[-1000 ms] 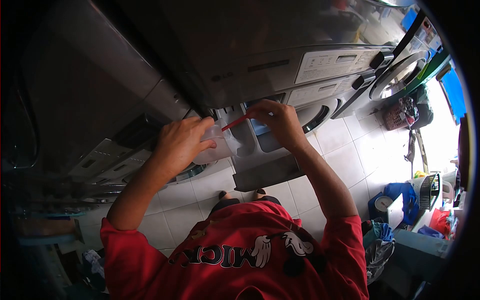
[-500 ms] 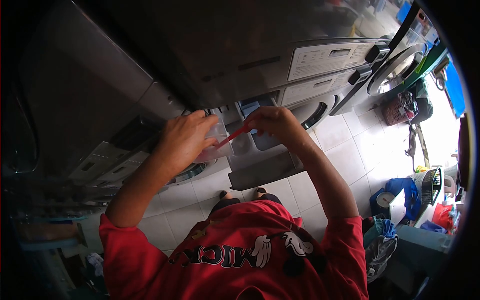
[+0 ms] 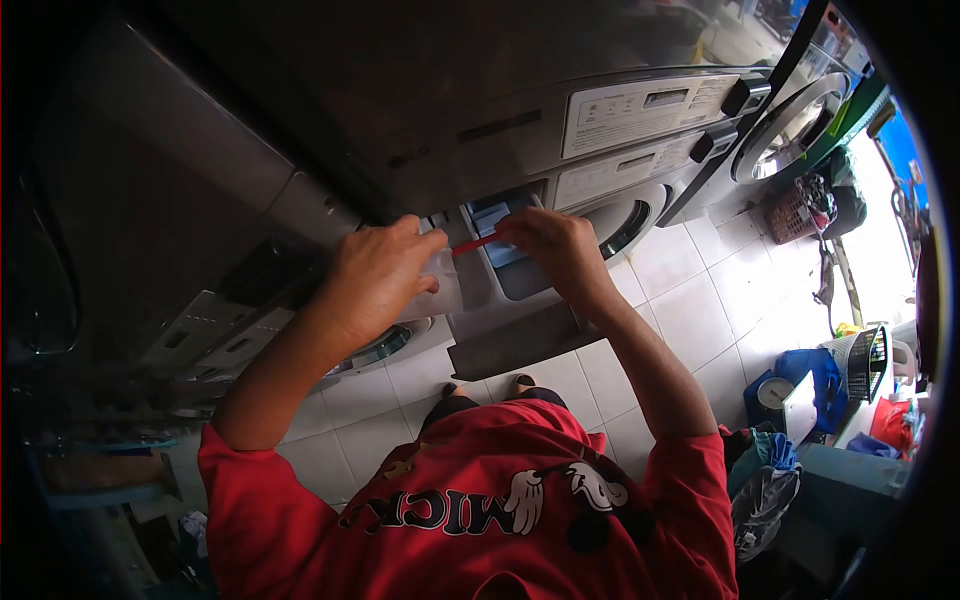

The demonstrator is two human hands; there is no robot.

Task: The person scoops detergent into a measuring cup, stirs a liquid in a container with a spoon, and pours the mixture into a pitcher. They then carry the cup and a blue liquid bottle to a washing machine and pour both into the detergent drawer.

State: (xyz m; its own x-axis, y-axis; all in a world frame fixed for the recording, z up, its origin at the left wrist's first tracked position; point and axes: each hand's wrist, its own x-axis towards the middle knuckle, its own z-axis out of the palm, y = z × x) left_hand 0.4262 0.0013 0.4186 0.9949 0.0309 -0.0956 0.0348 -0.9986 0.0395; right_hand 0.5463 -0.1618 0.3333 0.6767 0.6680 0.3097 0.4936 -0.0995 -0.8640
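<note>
My left hand [image 3: 385,275] is closed around a translucent plastic container [image 3: 443,288], held beside the pulled-out detergent drawer [image 3: 510,342] of a washing machine. Between finger and thumb, my right hand [image 3: 555,250] pinches a thin red stick-like handle [image 3: 473,244]. The handle points left, its far end right at the container's rim next to my left fingers; whatever is on that end is hidden. Under my right hand the drawer's compartments show, one with a blue insert [image 3: 490,222].
A stacked machine's control panel [image 3: 650,112] rises in front. Further right are a round machine door [image 3: 790,130] and a basket of items [image 3: 795,212]. Tiled floor [image 3: 690,310] lies below. A dial scale [image 3: 774,392], blue bag [image 3: 815,375] and bagged clothes [image 3: 765,490] crowd the lower right.
The red handle has lifted and swung closer to level; its end, seen lower against the container before, is now up by the rim. Both hands remain near the drawer.
</note>
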